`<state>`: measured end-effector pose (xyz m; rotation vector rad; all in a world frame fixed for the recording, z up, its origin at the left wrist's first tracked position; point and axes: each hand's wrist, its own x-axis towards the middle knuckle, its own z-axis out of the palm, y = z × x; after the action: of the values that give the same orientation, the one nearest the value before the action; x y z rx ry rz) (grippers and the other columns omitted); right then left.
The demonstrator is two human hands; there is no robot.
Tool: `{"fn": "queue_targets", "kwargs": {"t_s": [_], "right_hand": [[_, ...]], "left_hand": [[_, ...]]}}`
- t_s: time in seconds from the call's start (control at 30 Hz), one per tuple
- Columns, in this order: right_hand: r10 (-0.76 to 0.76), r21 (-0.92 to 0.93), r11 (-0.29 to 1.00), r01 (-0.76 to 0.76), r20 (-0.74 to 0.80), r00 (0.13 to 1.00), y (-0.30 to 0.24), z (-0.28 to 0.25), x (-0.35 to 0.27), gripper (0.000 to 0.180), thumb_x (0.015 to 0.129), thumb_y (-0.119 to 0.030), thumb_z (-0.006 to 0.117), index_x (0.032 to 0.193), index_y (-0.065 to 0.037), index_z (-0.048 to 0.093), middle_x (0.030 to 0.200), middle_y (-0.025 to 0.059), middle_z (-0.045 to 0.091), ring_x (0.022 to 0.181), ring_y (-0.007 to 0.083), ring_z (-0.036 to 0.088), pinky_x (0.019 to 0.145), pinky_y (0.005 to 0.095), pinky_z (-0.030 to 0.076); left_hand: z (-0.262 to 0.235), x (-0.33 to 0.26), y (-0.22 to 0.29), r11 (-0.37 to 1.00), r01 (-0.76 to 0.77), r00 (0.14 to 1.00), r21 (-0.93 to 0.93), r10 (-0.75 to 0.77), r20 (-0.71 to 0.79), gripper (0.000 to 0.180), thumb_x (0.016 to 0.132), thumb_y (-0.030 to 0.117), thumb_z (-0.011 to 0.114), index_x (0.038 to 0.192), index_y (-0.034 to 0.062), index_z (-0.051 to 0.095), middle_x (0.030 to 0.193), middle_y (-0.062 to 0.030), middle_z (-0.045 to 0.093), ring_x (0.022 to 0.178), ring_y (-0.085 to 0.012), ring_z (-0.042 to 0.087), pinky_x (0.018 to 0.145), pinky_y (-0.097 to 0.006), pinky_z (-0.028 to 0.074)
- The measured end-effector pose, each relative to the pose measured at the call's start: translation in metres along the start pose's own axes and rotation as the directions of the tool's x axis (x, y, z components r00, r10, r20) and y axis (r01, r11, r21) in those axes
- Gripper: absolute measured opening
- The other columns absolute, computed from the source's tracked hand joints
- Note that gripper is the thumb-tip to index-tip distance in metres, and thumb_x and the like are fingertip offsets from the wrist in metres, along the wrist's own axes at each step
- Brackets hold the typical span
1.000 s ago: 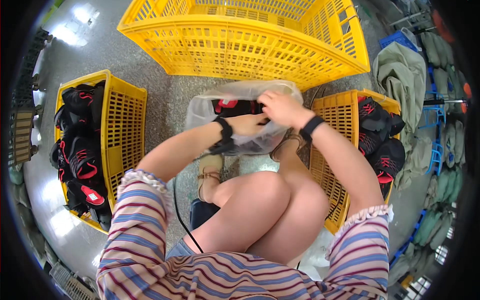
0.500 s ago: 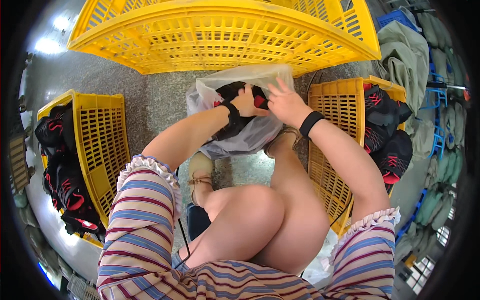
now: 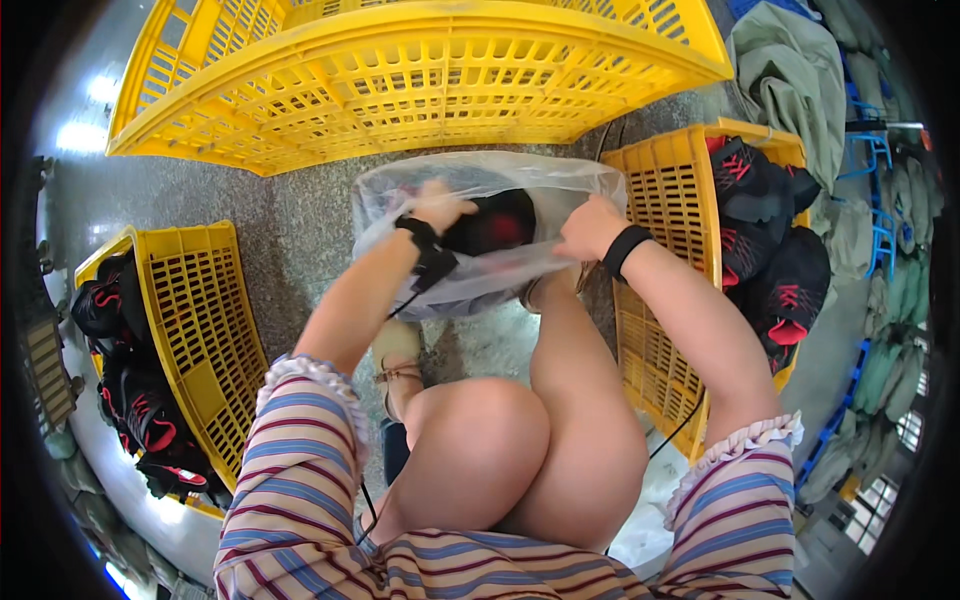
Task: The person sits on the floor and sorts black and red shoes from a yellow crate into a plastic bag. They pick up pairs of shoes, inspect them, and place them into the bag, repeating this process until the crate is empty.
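Observation:
A clear plastic bag [image 3: 400, 185] stands before my legs, its mouth spread wide. Dark shoes with some red, including a black shoe [image 3: 495, 222], show inside it, blurred and partly behind the film. My left hand [image 3: 440, 208] is in the bag's mouth at the left, fingers apart, next to the black shoe; film covers part of the fingers. On the right side of the mouth, my right hand [image 3: 592, 230] is closed with the bag's edge pinched in its fingers. Both wrists wear black bands.
A large yellow crate [image 3: 420, 90] lies ahead, beyond the bag. Yellow crates of black and red shoes stand at the left [image 3: 200, 310] and right [image 3: 665, 200]. A pale green cloth [image 3: 795, 90] drapes at the far right. Thin cables run near my arms.
My hands have moved apart, the left one leftward into the bag, the right one a little right and down. The bag's mouth is wider. The whole view has shifted slightly.

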<state>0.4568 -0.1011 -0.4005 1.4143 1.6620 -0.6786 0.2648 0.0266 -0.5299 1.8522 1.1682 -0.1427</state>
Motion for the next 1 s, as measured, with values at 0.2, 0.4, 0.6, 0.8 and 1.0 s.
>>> {"fn": "queue_targets", "kwargs": {"t_s": [0.2, 0.4, 0.6, 0.8, 1.0], "right_hand": [[0.133, 0.444, 0.873, 0.202, -0.615, 0.777, -0.011, 0.009, 0.05, 0.041, 0.09, -0.039, 0.049, 0.104, -0.004, 0.066, 0.094, 0.0143, 0.068, 0.09, 0.0262, 0.065, 0.08, 0.0419, 0.045], [0.164, 0.843, -0.027, 0.538, -0.527, 0.834, -0.005, -0.078, 0.033, 0.053, 0.092, -0.044, 0.052, 0.123, -0.002, 0.05, 0.105, 0.0097, 0.062, 0.086, 0.0194, 0.061, 0.073, 0.0358, 0.049], [0.241, 0.626, -0.124, 0.77, -0.734, 0.635, -0.038, -0.098, -0.068, 0.1, 0.08, -0.028, 0.074, 0.148, -0.005, 0.004, 0.141, 0.0164, 0.034, 0.108, 0.0203, 0.055, 0.083, 0.0327, 0.05], [0.344, 0.408, -0.441, 0.8, -0.746, 0.57, -0.046, -0.096, -0.111, 0.068, 0.077, -0.016, 0.07, 0.134, -0.002, 0.037, 0.117, 0.0103, 0.056, 0.095, 0.0247, 0.062, 0.081, 0.0361, 0.053], [0.229, 0.312, -0.727, 0.611, -0.73, 0.644, -0.004, -0.046, -0.155, 0.075, 0.078, -0.029, 0.065, 0.139, -0.001, 0.033, 0.118, 0.0207, 0.057, 0.099, 0.0293, 0.062, 0.087, 0.0395, 0.052]], "left_hand": [[-0.091, -0.074, 0.018, 0.602, -0.077, 0.993, -0.795, 0.121, -0.004, 0.067, 0.071, 0.0, 0.073, 0.132, -0.0003, 0.046, 0.116, -0.012, 0.063, 0.098, -0.0206, 0.062, 0.092, -0.03, 0.047], [-0.136, -0.121, 0.048, 0.899, -0.425, 0.904, -0.108, 0.415, -0.102, 0.04, 0.069, 0.002, 0.078, 0.103, 0.0005, 0.058, 0.098, -0.0072, 0.066, 0.089, -0.017, 0.062, 0.081, -0.031, 0.05], [-0.184, -0.134, 0.08, 0.44, -0.542, 0.838, -0.716, 0.216, -0.502, 0.045, 0.075, -0.007, 0.07, 0.117, -0.003, 0.054, 0.11, -0.0095, 0.064, 0.095, -0.0169, 0.062, 0.087, -0.029, 0.05], [-0.201, -0.16, 0.084, 0.207, -0.543, 0.827, -0.814, 0.301, -0.475, 0.026, 0.085, -0.006, 0.049, 0.109, -0.001, 0.059, 0.106, -0.0092, 0.063, 0.1, -0.0207, 0.06, 0.089, -0.034, 0.048], [-0.237, -0.157, 0.053, -0.031, -0.374, 0.659, -0.927, 0.694, -0.29, 0.014, 0.081, 0.007, 0.063, 0.074, 0.0111, 0.052, 0.093, -0.006, 0.052, 0.106, -0.0254, 0.049, 0.096, -0.038, 0.039]]}}
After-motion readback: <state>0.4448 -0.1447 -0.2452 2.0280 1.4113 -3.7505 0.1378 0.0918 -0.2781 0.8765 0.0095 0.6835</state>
